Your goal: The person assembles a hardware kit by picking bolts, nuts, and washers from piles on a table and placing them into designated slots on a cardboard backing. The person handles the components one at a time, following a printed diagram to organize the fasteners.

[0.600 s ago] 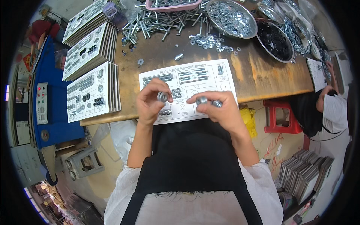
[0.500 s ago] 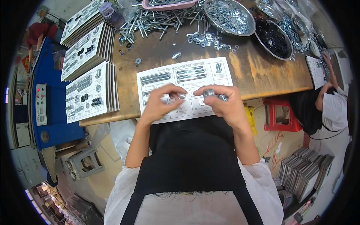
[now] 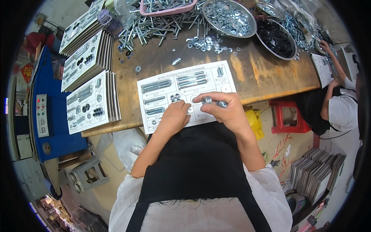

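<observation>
A white printed card (image 3: 210, 88) with rows of pictured hardware lies at the table's near edge. Long bolts (image 3: 192, 79) rest on its upper boxes, with shorter bolts on the left boxes. My left hand (image 3: 174, 118) is down on the card's lower middle, its fingers bent together just below a small cluster of nuts (image 3: 176, 96); its fingertips are partly hidden, so what they pinch does not show. Over the card's right half, my right hand (image 3: 228, 112) is closed around stacked silver washers (image 3: 206, 100), one stack between thumb and forefinger, another against the palm side.
Stacks of similar filled cards (image 3: 87, 102) stand on the left. Loose bolts (image 3: 170, 24), a bowl of silver washers (image 3: 230, 19) and a bowl of black parts (image 3: 276, 38) lie at the back. A red stool (image 3: 290, 118) and a co-worker (image 3: 340, 100) are on the right.
My left hand has come down from above the card onto its lower middle, beside the nuts. My right hand has stayed near its place, still holding the washers.
</observation>
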### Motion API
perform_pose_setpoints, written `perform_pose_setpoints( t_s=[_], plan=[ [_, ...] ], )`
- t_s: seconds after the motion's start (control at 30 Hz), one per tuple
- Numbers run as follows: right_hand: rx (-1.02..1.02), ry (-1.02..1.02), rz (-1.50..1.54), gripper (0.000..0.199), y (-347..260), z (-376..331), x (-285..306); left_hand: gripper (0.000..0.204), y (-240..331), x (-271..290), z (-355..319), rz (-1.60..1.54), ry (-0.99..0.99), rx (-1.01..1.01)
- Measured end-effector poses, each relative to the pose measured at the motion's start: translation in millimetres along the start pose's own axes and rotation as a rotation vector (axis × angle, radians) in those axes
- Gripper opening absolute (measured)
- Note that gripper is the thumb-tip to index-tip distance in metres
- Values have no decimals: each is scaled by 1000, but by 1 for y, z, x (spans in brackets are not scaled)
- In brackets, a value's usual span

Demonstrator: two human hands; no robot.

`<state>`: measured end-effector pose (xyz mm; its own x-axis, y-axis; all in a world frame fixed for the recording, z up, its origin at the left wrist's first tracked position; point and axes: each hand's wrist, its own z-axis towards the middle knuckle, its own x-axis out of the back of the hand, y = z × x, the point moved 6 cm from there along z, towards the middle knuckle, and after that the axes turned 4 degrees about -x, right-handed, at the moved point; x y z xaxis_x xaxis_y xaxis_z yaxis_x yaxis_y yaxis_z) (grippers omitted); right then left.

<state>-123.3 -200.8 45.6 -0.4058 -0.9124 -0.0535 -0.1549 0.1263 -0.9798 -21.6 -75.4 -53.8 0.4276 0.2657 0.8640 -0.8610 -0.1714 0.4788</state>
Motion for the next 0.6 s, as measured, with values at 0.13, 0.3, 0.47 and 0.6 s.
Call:
perform_pose_setpoints(
  t_s=[0.13, 0.3, 0.47, 0.6],
  plan=[
    [53, 2, -91, 22, -8, -3, -2, 24, 14, 81, 3, -405, 357, 118],
    [129, 31, -99, 23, -11, -6, -12, 39, 67, 137, 15, -114, 566, -456],
    [130, 4, -98, 25, -20, -9, -19, 38, 67, 136, 14, -96, 631, -527],
    [120, -24, -97, 25, -14, -12, -19, 38, 71, 133, 10, -131, 676, -525]
  ],
)
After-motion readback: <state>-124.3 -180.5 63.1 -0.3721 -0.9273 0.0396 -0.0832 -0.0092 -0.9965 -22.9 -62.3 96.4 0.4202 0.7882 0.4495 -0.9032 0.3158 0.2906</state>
